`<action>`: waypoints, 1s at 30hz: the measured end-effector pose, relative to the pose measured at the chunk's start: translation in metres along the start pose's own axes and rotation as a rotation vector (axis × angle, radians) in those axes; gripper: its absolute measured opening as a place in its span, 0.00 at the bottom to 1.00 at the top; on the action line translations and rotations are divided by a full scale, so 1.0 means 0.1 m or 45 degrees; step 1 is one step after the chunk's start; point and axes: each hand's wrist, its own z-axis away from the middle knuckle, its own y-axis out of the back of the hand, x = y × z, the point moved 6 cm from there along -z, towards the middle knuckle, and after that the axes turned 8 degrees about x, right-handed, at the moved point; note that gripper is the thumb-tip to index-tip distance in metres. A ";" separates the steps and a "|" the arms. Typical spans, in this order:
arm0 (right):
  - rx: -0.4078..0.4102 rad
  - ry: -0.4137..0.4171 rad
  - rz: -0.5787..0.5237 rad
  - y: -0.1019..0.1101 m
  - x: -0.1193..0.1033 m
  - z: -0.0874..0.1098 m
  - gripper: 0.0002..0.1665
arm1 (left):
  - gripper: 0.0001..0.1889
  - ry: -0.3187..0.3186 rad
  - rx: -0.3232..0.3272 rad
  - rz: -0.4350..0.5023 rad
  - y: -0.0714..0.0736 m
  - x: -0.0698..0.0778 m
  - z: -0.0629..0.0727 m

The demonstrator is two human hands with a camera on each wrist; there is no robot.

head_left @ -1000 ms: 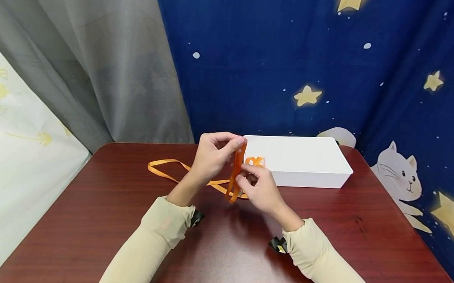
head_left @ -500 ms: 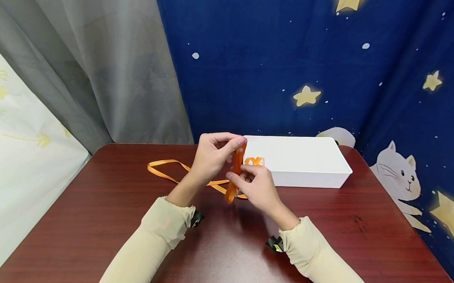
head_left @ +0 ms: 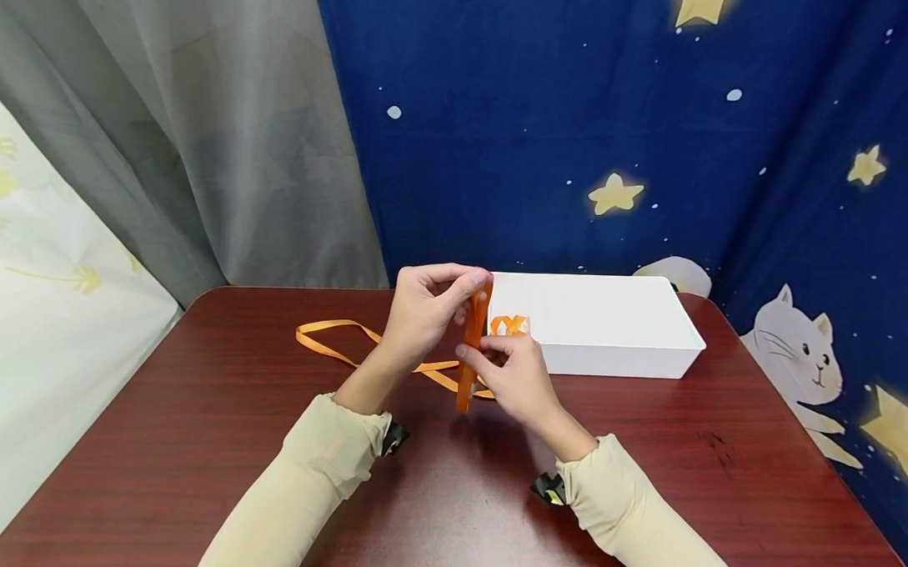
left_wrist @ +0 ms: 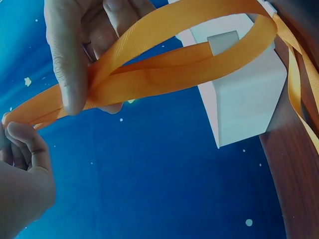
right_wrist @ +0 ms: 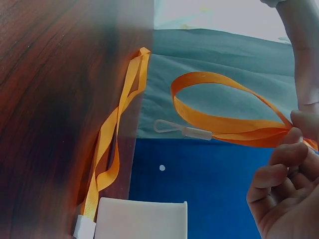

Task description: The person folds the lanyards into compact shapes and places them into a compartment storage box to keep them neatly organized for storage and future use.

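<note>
An orange lanyard (head_left: 473, 342) is folded into lengthwise loops and hangs upright between the two hands. At its top, my left hand (head_left: 421, 311) pinches the folded strap between thumb and fingers. Lower down, my right hand (head_left: 517, 376) pinches the same strap, thumb across its front. Below that grip a rounded loop hangs, seen wide in the left wrist view. A clear plastic loop (right_wrist: 168, 126) with a pale sleeve (right_wrist: 197, 133) shows at the lanyard's end. A second orange lanyard (head_left: 331, 323) lies on the table behind the hands, with a white end piece (right_wrist: 84, 227).
A white box (head_left: 609, 361) stands at the back right of the dark red wooden table (head_left: 216, 442). Orange strap with a pale piece (head_left: 509, 324) shows at the box's left end. Grey and blue curtains (head_left: 519, 136) hang behind the table.
My right hand's thumb has shifted left across the strap. The bottom of the hanging lanyard has drawn together into a narrower, straighter band. My left hand has stayed at the top.
</note>
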 end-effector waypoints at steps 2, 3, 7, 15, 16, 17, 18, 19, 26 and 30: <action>0.003 0.004 0.004 0.00 0.01 0.00 0.12 | 0.08 0.004 0.003 0.003 0.00 0.00 0.00; 0.006 0.009 0.006 0.01 0.01 0.00 0.12 | 0.08 0.005 0.002 0.004 -0.01 0.00 0.00; 0.026 0.054 0.035 0.02 0.00 -0.01 0.13 | 0.08 0.012 -0.004 0.006 -0.02 -0.01 0.01; 0.035 0.085 0.023 0.04 -0.03 0.00 0.10 | 0.10 0.041 0.038 0.046 0.01 -0.02 -0.01; 0.029 0.080 0.014 0.04 -0.03 0.00 0.10 | 0.11 0.049 0.046 0.045 0.02 -0.02 -0.01; 0.022 0.077 0.008 0.04 -0.03 0.00 0.09 | 0.12 0.054 0.052 0.039 0.03 -0.03 -0.02; 0.013 0.072 -0.001 0.04 -0.03 0.00 0.09 | 0.13 0.056 0.054 0.029 0.04 -0.03 -0.02; 0.004 0.068 -0.006 0.04 -0.02 0.00 0.09 | 0.14 0.059 0.058 0.019 0.04 -0.04 -0.02; -0.044 0.037 -0.062 0.05 -0.03 0.01 0.09 | 0.17 0.061 0.104 -0.053 0.10 -0.06 -0.03; -0.053 0.013 -0.088 0.05 -0.04 0.02 0.10 | 0.18 0.082 0.086 -0.045 0.10 -0.08 -0.03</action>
